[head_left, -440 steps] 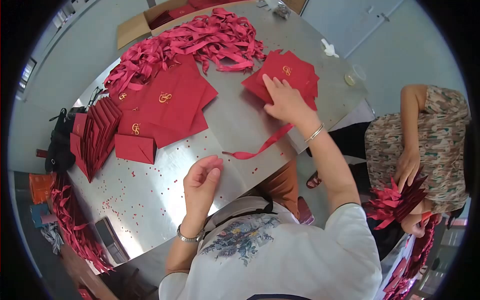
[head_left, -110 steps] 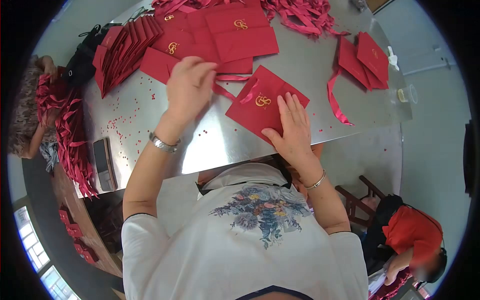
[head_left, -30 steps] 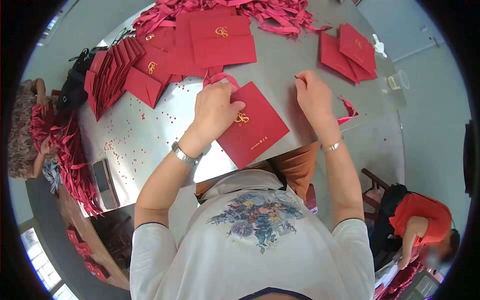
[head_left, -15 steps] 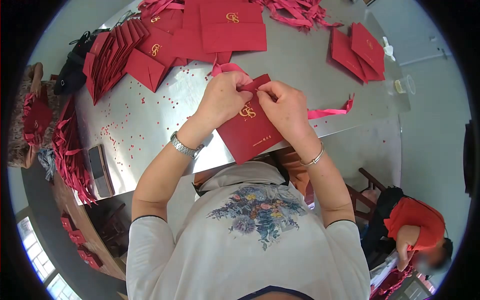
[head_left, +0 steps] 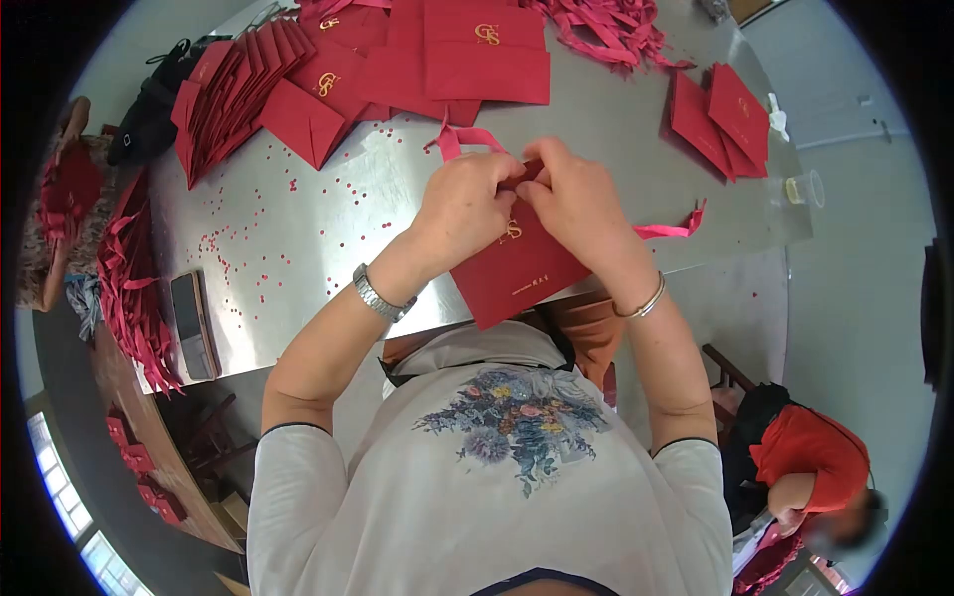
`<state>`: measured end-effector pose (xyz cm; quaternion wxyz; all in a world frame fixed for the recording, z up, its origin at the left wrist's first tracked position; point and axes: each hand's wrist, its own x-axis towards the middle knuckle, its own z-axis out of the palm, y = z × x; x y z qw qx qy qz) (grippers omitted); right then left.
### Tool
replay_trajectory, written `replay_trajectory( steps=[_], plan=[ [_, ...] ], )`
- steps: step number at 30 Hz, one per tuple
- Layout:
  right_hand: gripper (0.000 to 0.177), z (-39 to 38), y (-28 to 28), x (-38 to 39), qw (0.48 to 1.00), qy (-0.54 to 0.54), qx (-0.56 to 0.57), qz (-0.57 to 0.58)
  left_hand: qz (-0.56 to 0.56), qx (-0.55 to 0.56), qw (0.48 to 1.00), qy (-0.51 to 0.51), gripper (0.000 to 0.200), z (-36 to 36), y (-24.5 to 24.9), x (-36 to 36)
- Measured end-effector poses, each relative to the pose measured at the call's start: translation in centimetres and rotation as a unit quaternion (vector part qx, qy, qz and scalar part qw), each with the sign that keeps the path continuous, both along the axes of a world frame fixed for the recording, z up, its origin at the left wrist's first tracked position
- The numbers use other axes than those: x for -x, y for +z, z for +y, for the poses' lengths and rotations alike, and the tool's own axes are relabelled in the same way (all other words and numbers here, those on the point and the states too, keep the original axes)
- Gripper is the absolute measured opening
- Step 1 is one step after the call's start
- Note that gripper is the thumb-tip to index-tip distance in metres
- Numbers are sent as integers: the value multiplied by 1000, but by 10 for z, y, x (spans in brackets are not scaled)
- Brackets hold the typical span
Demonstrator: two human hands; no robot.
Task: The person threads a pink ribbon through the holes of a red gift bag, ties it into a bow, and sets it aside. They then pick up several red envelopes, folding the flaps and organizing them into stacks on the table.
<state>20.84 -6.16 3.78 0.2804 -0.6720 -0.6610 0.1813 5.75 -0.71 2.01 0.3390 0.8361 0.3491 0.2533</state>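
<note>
Head view: left hand [head_left: 465,207] and right hand [head_left: 578,204] meet, both pinched tight on the far edge of the flat red paper gift bag [head_left: 519,273]. The bag's long axis slants back toward the person, overhanging the shiny steel table [head_left: 298,268]. A red satin ribbon [head_left: 668,231] trails off the bag's right.

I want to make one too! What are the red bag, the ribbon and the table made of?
The red bag looks like stiff matte card: sharp folds, gold stamped letters. The ribbon seems satin fabric, softly shiny. The table looks like bare steel: grey, mirror-like glare.
</note>
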Motion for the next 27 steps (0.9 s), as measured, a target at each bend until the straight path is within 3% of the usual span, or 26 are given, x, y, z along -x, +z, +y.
replay_trajectory(
  steps=[2,5,7,9,13,15,16,18,20,21,22,25,27],
  plan=[
    [18,-2,-3,-4,1000,18,5,13,-48,121,991,-26,14,2,8,4],
    [20,-5,0,-3,999,27,19,37,-28,181,983,-28,15,20,8,6],
    [21,-7,1,-2,998,22,28,49,-33,153,987,-37,14,34,6,4],
    [22,-9,-2,-3,996,23,-2,85,-12,164,973,-162,15,42,5,4],
    [22,-13,-5,-5,993,21,-1,114,35,116,975,-188,14,44,7,1],
    [24,-16,-5,-6,989,40,14,139,37,-1,981,-188,10,41,7,2],
    [24,-16,-6,-7,989,39,14,139,37,0,981,-189,10,41,3,2],
    [29,-15,-12,-10,995,43,2,88,-10,-68,990,-127,8,40,-8,5],
    [29,-17,-14,-16,993,32,20,109,57,207,976,31,8,45,17,12],
    [29,-17,-15,-18,991,23,38,129,19,93,995,18,10,54,-5,20],
    [29,-17,-15,-18,991,21,38,130,20,93,995,16,10,56,-9,20],
    [30,-17,-14,-17,994,42,30,93,15,-6,989,147,12,65,-15,24],
    [30,-19,-14,-19,996,36,30,81,20,-26,988,149,14,72,-15,34]
  ],
)
